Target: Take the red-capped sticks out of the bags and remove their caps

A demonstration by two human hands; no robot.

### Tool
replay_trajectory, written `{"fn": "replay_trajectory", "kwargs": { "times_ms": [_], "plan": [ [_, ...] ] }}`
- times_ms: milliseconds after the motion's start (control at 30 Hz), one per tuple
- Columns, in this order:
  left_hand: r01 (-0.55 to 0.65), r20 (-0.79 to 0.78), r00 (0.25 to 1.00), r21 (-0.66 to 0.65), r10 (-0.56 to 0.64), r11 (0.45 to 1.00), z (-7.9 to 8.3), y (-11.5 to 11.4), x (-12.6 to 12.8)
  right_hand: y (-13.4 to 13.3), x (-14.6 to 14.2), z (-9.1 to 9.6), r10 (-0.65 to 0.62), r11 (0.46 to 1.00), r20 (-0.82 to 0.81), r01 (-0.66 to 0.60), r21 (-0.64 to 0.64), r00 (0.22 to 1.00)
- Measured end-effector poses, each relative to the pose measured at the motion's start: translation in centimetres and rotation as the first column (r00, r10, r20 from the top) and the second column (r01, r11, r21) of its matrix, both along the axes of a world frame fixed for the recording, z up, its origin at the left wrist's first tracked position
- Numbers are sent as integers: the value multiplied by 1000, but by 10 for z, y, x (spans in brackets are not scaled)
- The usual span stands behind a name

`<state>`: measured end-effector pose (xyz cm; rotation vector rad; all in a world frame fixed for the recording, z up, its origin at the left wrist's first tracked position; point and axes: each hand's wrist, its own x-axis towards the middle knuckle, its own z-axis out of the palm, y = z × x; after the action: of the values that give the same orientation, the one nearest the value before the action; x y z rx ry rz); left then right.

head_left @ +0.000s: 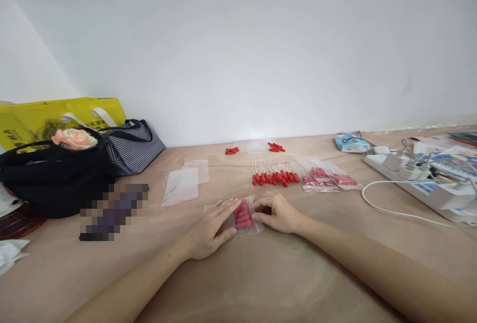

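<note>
A small clear zip bag (254, 227) with several red-tipped pieces (243, 215) inside lies flat on the table before me. My left hand (214, 227) rests on its left part, fingers stretched out and lying flat. At the bag's right edge, my right hand (278, 212) is closed in a pinch on the plastic. Just beyond are several red-headed sticks (276, 178) in a row. Filled zip bags (320, 176) lie to their right, and flat, unfilled zip bags (181, 186) are on the left.
Two small groups of red pieces (232, 151) and a clear bag (257, 146) lie near the wall. On the right are a power strip (395, 171) with a white cable (387, 208) and a blue mask (351, 143). Bags (136, 146) and a pixelated object (115, 213) occupy the left.
</note>
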<state>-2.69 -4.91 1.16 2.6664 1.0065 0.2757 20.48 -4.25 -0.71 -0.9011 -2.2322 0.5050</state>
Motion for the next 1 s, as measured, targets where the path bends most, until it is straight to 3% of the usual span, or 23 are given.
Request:
{"fn": "replay_trajectory", "kwargs": {
  "times_ms": [233,400,600,1000],
  "plan": [
    [-24,50,998,-4,24,1000,1,0,5,3,0,3,75,986,-18,-77,-149,997],
    [-39,52,998,-12,40,999,0,0,5,-2,-10,4,-23,971,-94,0,-237,995],
    [-62,63,996,-20,63,998,-2,1,4,-3,-16,4,3,905,-155,-68,-420,988],
    [-60,47,997,-20,61,998,-2,2,1,-3,-9,9,-22,936,-41,6,-351,999]
  ]
}}
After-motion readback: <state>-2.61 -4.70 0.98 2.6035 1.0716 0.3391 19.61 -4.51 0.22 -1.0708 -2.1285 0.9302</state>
